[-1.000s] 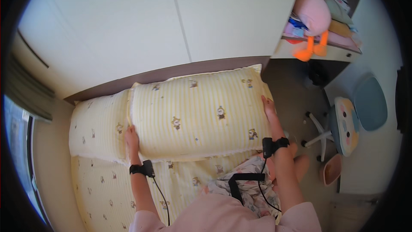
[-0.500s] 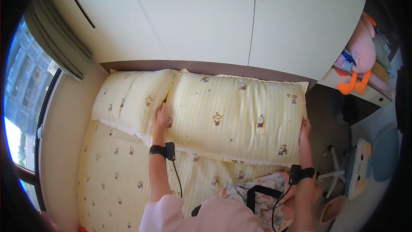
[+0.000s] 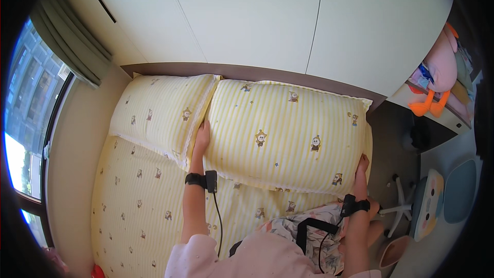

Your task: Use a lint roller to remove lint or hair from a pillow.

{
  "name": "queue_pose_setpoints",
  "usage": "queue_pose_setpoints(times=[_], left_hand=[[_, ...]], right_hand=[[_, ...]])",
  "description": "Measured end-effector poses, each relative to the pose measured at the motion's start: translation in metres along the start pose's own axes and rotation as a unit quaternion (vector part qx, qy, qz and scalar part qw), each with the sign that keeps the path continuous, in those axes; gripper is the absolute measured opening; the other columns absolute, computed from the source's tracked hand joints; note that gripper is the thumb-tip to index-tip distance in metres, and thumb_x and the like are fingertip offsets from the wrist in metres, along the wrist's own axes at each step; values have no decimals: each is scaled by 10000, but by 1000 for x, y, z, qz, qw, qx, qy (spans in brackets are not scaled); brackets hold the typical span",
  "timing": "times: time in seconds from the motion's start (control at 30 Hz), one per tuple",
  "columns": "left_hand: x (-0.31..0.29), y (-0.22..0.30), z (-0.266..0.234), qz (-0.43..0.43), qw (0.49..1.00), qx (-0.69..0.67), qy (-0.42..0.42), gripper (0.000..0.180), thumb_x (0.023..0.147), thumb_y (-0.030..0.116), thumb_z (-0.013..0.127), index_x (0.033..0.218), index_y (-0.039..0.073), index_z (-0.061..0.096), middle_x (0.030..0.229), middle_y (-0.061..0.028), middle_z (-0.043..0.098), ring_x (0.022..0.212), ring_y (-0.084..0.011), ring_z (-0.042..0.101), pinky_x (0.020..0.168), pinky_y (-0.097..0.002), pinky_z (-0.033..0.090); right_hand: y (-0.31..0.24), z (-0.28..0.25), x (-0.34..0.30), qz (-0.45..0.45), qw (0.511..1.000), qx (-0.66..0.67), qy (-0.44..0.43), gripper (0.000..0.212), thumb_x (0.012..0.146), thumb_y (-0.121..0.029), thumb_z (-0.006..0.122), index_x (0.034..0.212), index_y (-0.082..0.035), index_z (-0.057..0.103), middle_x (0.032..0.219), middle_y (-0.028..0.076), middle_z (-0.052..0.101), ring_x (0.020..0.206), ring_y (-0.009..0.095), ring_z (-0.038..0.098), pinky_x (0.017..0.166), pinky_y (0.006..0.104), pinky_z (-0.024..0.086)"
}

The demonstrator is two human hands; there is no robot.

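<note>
A yellow-and-white striped pillow (image 3: 288,136) with small cartoon figures lies at the head of the bed. My left hand (image 3: 203,136) is at its left side, in the gap beside a second matching pillow (image 3: 159,113); its fingers are partly hidden there and appear to grip the edge. At the lower right side of the same pillow, my right hand (image 3: 363,163) is closed on the border. Both wrists wear black straps with small cabled devices.
Matching bedding (image 3: 134,201) covers the mattress. White cabinet doors (image 3: 257,20) rise behind the dark headboard (image 3: 247,71). A window and a grey-green curtain (image 3: 69,36) are at left. At right stand a desk chair (image 3: 429,203) and a shelf with a pink plush toy (image 3: 442,69).
My right hand has moved down the pillow's right side, and the pillow's lower right corner has shifted inward. The left hand stays in the gap. The view has shifted slightly.
</note>
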State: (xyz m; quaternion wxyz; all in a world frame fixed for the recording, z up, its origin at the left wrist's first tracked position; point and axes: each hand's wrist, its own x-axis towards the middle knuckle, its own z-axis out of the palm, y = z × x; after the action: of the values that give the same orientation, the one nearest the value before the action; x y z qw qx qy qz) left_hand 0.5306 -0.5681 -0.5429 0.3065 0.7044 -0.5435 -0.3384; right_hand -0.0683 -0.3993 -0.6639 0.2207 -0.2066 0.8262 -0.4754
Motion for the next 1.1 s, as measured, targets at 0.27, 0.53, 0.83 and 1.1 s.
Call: queue_pose_setpoints(times=[0.27,0.53,0.83,1.1], left_hand=[[-76,-27,-79,68,984,-87,-138,539,899,395,358,1282,16,358,1292,-136,409,1228,-252,334,1001,-283,255],[-118,-140,-196,-223,909,-351,14,402,882,377,416,1171,102,457,1191,-93,512,1084,-206,481,918,-339,353],[32,-157,-246,-294,817,-496,-8,782,719,509,614,1238,-13,352,1200,-190,450,1064,-293,466,900,-383,368],[140,-267,-235,-114,785,-449,410,537,690,206,691,1099,-70,478,1095,-137,540,970,-261,521,854,-353,413]], right_hand=[[-25,-29,-36,-46,980,-170,96,192,826,-98,460,852,22,608,784,145,619,728,219,579,664,313,441],[-183,34,-135,-280,925,144,-211,148,848,-117,489,945,-8,519,826,51,560,730,139,531,632,261,437],[-291,288,-301,-50,698,132,-702,570,853,-240,534,1306,-67,234,1233,199,391,1105,273,456,931,350,388],[-268,443,-412,2,752,121,-648,926,735,-218,679,1349,-12,17,1345,221,220,1171,321,372,908,352,405]])
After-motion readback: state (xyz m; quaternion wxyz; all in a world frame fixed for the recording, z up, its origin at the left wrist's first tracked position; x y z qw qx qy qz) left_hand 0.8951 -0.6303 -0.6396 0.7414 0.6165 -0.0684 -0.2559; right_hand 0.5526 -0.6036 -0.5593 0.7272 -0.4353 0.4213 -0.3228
